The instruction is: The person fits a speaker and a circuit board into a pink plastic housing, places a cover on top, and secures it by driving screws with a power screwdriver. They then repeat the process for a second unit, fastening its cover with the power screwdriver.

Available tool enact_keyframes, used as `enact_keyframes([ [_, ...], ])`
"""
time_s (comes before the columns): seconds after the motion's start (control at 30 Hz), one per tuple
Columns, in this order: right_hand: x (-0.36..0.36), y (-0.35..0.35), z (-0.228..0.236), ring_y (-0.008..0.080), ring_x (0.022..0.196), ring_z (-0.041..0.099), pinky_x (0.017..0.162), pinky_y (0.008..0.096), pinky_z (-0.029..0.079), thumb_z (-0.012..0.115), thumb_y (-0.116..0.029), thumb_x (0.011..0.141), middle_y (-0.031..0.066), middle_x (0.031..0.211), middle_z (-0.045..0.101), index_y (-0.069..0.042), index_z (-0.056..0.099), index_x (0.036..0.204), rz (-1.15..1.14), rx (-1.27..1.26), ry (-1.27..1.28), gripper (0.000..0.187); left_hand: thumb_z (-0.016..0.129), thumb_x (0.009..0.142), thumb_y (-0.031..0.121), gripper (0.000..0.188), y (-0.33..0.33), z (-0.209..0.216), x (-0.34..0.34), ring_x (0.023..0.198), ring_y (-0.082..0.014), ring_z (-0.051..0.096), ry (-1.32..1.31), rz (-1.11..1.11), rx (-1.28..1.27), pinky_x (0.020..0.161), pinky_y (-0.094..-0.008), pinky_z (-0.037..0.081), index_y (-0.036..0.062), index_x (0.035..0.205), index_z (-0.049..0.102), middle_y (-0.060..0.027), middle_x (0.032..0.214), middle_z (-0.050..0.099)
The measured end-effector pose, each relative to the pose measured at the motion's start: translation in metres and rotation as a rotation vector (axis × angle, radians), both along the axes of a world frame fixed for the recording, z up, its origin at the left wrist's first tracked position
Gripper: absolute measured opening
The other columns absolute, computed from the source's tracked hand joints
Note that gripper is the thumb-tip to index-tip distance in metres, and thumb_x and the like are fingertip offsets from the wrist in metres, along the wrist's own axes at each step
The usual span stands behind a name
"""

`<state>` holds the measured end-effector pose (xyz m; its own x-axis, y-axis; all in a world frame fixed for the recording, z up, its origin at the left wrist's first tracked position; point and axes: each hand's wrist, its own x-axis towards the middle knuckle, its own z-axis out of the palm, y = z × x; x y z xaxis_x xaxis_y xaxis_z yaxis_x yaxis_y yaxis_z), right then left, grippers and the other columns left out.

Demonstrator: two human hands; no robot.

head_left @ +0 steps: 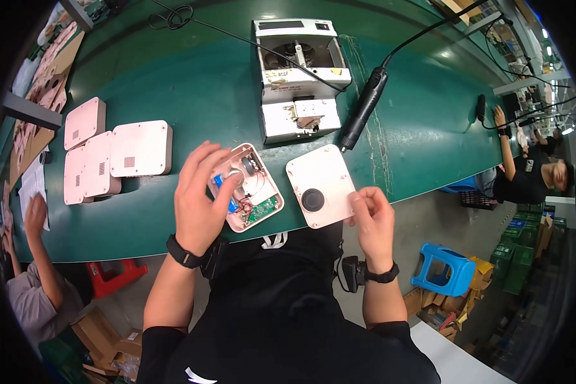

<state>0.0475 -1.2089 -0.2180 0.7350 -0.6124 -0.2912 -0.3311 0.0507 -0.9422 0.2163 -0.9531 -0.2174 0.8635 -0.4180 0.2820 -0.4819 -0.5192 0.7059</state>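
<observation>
An open pale pink housing [279, 205] lies on the bench in front of me. Inside it sit a green circuit board [262, 210], a blue cylindrical part [219, 181], thin wires and a round dark part [252, 165]. My left hand [201, 192] is over the housing's left side, fingers spread, its thumb reaching in above the blue part. Right of it is a matching pink cover [326, 176] with a round black disc [313, 200]. My right hand [372, 214] pinches the cover's lower right corner between thumb and fingers.
A white machine [301, 83] stands behind the housing, with a black corded electric screwdriver [366, 105] beside it. Several closed pink housings [141, 148] sit at left. Another person's hand [36, 214] is at far left; a further person [525, 169] works at right.
</observation>
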Motion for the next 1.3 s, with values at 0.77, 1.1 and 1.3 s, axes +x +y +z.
enact_keyframes([
  [0.77, 0.051, 0.099, 0.028, 0.034, 0.117, 0.066, 0.097, 0.0447, 0.056, 0.098, -0.037, 0.067, 0.0173, 0.131, 0.064, 0.0, 0.065, 0.128, 0.632, -0.939, -0.546, 0.079, 0.024, 0.098, 0.087, 0.11, 0.007, 0.022, -0.034, 0.146, -0.0393, 0.048, 1.28, -0.104, -1.528, 0.122, -0.0531, 0.038, 0.0012, 0.166, 0.025, -0.0216, 0.165, 0.04],
  [1.1, 0.06, 0.084, 0.04, 0.0345, 0.134, 0.058, 0.112, 0.0473, 0.048, 0.093, -0.03, 0.077, 0.0226, 0.153, 0.051, 0.003, 0.045, 0.151, 0.696, -0.334, -0.226, 0.094, 0.021, 0.099, 0.085, 0.104, 0.001, 0.018, -0.035, 0.149, -0.0343, 0.043, 1.202, -0.27, -1.433, 0.121, -0.0506, 0.038, 0.0068, 0.168, 0.017, -0.0181, 0.166, 0.038],
  [1.3, 0.059, 0.076, 0.031, 0.0307, 0.137, 0.057, 0.119, 0.047, 0.042, 0.083, -0.031, 0.085, 0.0185, 0.154, 0.052, 0.003, 0.041, 0.156, 0.611, 0.5, -0.23, 0.089, 0.038, 0.105, 0.072, 0.094, 0.01, 0.017, -0.032, 0.149, -0.0322, 0.041, 1.016, -0.184, -1.035, 0.118, -0.049, 0.042, 0.0129, 0.171, 0.007, -0.0199, 0.165, 0.036],
])
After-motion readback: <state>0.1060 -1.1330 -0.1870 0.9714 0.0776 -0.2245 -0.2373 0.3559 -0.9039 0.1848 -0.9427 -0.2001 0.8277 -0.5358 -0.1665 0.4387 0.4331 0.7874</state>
